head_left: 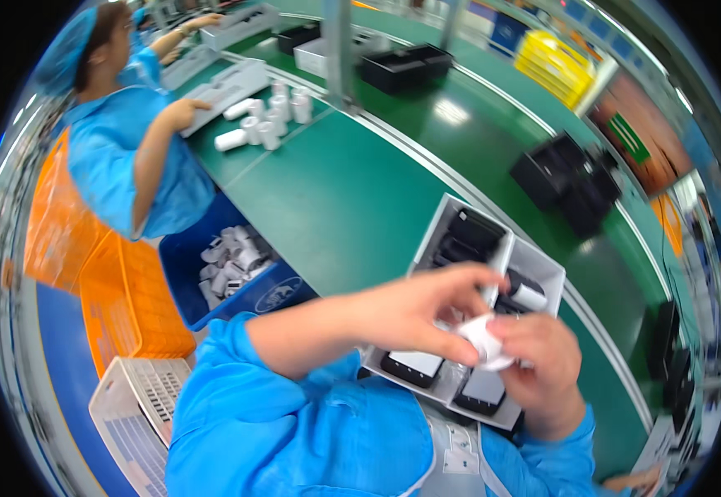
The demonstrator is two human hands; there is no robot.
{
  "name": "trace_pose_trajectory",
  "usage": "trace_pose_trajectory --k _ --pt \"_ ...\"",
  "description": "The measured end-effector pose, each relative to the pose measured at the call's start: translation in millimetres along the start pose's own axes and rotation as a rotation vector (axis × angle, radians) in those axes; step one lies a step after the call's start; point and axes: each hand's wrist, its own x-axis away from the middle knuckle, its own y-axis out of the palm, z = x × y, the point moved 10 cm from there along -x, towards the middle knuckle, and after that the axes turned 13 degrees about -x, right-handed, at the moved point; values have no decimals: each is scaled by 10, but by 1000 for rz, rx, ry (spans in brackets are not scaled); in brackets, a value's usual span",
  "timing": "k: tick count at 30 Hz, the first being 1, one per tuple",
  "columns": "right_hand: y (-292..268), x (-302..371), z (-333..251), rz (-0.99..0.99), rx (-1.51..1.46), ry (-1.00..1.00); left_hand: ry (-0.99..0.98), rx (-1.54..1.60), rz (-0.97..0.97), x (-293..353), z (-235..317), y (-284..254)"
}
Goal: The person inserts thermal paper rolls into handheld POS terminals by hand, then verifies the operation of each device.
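Over a grey compartment tray (531, 251), my right hand (545, 356) pinches a small white rounded piece (485, 341), blurred by motion; its exact kind does not show. My left hand (414, 311) is beside it, fingers curved but spread apart, its thumb at the near side of the piece. Whether that thumb presses on it I cannot tell. Below my hands, the tray holds dark devices with pale flat faces, one of them a black-framed unit (414, 367). Black parts (470, 236) lie in its far left compartment, and a white cylinder (528, 296) in the far right one.
A blue bin (290, 291) of white parts stands left of the green table (327, 199). Orange crates (133, 294) and a white basket (124, 406) are behind it. A co-worker (120, 149) handles a grey tray (232, 93) near white cylinders (273, 116). Black trays (567, 178) sit beyond the rail.
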Motion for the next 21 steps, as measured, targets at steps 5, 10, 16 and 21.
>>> trace_pose_trajectory --k 5,10,16,21 --pt "-177 -365 619 -28 301 256 175 -395 870 -74 467 -1586" --pt "450 -187 1571 -327 265 559 48 -996 606 -667 45 -1366" --pt "478 -67 1685 -463 358 671 -37 -1226 382 -707 -335 -1223" --pt "656 48 1851 -551 407 666 27 -1257 401 -659 -312 -1184"
